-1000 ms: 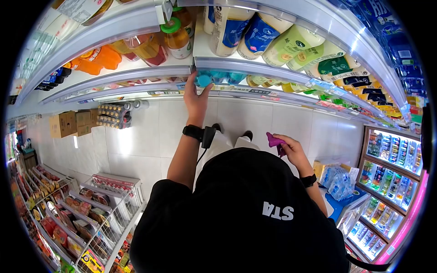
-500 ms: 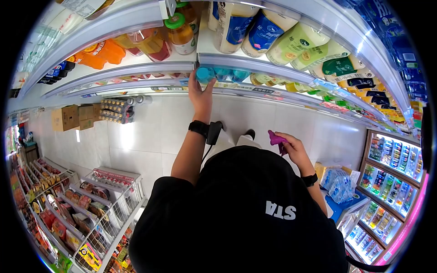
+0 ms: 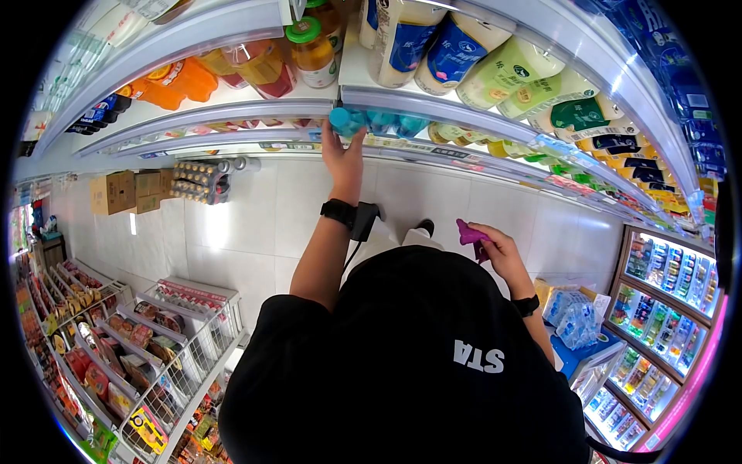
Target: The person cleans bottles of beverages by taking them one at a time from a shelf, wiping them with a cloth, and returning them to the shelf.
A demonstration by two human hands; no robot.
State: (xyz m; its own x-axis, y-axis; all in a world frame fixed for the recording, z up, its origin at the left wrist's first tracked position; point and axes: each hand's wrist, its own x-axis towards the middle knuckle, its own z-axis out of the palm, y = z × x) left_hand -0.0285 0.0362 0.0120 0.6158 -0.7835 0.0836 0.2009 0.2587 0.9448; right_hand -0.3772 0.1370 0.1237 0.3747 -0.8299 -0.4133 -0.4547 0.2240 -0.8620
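My left hand (image 3: 342, 158) is raised to a refrigerated shelf, its thumb and fingers around a bottle (image 3: 352, 124) with a teal cap. The bottle leans to the left, at the front of the shelf beside more teal-capped bottles (image 3: 410, 125). A black watch-like band and a small black box are strapped at my left wrist. Lower on the right, my right hand (image 3: 501, 254) is closed on a soft-looking purple item (image 3: 470, 234), whose kind I cannot make out; it hangs well away from the shelf.
Above are large white-labelled drink bottles (image 3: 454, 54) and a green-lidded juice bottle (image 3: 313, 54). Cardboard boxes (image 3: 114, 193) and a bottle pack (image 3: 199, 184) sit on the floor. A wire rack (image 3: 185, 363) is at lower left, lit drink coolers (image 3: 657, 309) at right.
The bottle in my left hand has tipped, its cap swinging up and left. My right hand keeps the purple item in nearly the same place. The view has shifted slightly.
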